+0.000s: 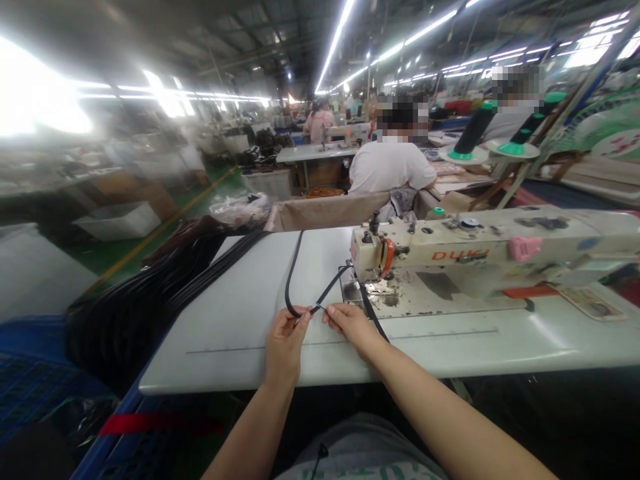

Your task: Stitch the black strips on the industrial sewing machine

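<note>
Black thin strap (295,280), seemingly pinched by hands.

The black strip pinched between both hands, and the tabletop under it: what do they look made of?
The black strip looks like soft cord or piping, perhaps fabric or synthetic: it curves loosely where the left hand and right hand pinch it. The tabletop looks like smooth white laminate with a dull sheen.

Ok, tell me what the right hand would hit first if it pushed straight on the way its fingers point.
The right hand points left, toward the left hand. Between them lies only the thin black strap both pinch, so it would probably meet the left hand's fingertips first; depth looks similar, though that is hard to judge.
</note>
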`<state>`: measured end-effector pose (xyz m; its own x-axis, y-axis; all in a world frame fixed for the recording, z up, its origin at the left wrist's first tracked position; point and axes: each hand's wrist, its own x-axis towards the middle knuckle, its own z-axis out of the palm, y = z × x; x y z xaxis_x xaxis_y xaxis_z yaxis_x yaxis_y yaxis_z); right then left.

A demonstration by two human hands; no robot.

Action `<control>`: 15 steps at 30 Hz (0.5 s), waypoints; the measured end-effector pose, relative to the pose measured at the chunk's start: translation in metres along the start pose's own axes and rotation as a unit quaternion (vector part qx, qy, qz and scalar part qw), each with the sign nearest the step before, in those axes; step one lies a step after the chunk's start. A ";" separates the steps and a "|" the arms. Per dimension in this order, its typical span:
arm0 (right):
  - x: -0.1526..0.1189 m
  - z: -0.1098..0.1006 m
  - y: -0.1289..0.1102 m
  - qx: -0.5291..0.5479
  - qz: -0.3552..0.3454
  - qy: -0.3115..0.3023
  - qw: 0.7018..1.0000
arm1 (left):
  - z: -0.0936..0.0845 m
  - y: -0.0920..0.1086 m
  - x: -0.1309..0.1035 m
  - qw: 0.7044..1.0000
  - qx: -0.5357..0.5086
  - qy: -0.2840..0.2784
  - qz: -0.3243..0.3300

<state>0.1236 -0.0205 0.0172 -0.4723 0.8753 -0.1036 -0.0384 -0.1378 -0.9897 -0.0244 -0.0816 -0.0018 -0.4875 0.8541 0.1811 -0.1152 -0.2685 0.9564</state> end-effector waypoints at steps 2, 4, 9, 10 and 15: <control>-0.001 -0.002 0.001 -0.015 -0.010 0.002 1.000 | -0.001 0.002 0.000 1.000 0.004 -0.003 -0.001; -0.007 -0.009 0.001 -0.086 -0.036 0.019 0.995 | -0.006 0.006 0.002 0.999 0.030 -0.017 -0.006; -0.041 -0.034 0.000 -0.492 -0.079 0.147 0.854 | -0.037 0.012 0.016 0.988 0.128 -0.068 -0.054; -0.048 -0.038 0.001 -0.560 -0.076 0.174 0.807 | -0.045 0.012 0.019 0.985 0.135 -0.077 -0.080; -0.074 -0.054 0.011 -0.716 0.001 0.173 0.676 | -0.085 0.009 0.037 0.944 0.255 -0.137 -0.158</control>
<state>0.2054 -0.0618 0.0083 -0.2274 0.9660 0.1232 0.9712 0.2341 -0.0433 -0.1172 -0.0905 -0.0058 -0.2483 0.9577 -0.1456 0.2493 0.2084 0.9457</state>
